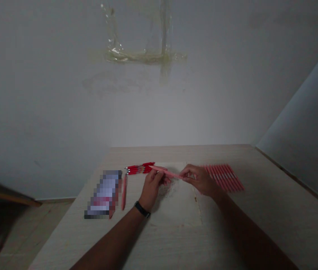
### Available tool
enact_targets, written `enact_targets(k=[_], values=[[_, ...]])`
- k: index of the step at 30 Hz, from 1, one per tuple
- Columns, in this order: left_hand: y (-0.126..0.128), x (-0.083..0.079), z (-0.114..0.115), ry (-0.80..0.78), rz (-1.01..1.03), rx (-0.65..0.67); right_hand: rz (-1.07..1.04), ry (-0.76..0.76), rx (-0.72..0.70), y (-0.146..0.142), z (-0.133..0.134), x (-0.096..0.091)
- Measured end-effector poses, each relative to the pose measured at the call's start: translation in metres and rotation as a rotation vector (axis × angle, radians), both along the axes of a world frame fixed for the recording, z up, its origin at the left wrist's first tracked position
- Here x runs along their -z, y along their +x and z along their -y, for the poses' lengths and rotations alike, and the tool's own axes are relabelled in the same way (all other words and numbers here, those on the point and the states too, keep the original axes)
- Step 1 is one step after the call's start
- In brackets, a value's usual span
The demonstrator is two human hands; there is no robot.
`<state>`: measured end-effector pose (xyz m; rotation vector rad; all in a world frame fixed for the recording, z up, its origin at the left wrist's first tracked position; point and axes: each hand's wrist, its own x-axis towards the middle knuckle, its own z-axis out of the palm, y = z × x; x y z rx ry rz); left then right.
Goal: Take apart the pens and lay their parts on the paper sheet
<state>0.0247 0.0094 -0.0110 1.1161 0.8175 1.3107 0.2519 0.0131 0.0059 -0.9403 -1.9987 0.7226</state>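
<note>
A pink pen (pixel 172 174) is held between my two hands above the middle of the table. My left hand (pixel 151 185), with a dark band on its wrist, is closed around the pen's left part. At the pen's right end, my right hand (pixel 199 179) pinches it with thumb and fingertips. Just behind my left hand lie several red pens (pixel 136 170) with silvery tips, partly covered by that hand. Beyond my right hand, several pink pens (pixel 226 178) lie side by side in a neat row. One loose pink pen-like piece (pixel 124 193) rests to the left of my left hand.
A blurred-out phone-like device (pixel 102 195) lies at the table's left, with another pink piece (pixel 111 215) beside it. Under my hands is a pale rectangular sheet (pixel 175 213) on the wooden table (pixel 172 247). The table's back edge meets a wall (pixel 181 120) bearing tape.
</note>
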Motion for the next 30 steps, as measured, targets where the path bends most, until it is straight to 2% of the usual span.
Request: enact_targets(k=[6, 12, 20, 30], values=[[0.0, -0.004, 0.0, -0.017, -0.002, -0.04, 0.023, -0.005, -0.02, 0.004, -0.001, -0.002], [-0.001, -0.005, 0.0, 0.009, -0.048, 0.025, 0.031, -0.015, 0.01, 0.001, 0.001, -0.003], [-0.001, -0.005, 0.0, 0.009, -0.056, 0.023, 0.048, -0.026, -0.001, 0.002, 0.001, -0.004], [-0.003, -0.01, 0.002, 0.101, -0.276, -0.017, 0.099, 0.018, 0.028, -0.01, 0.009, -0.008]])
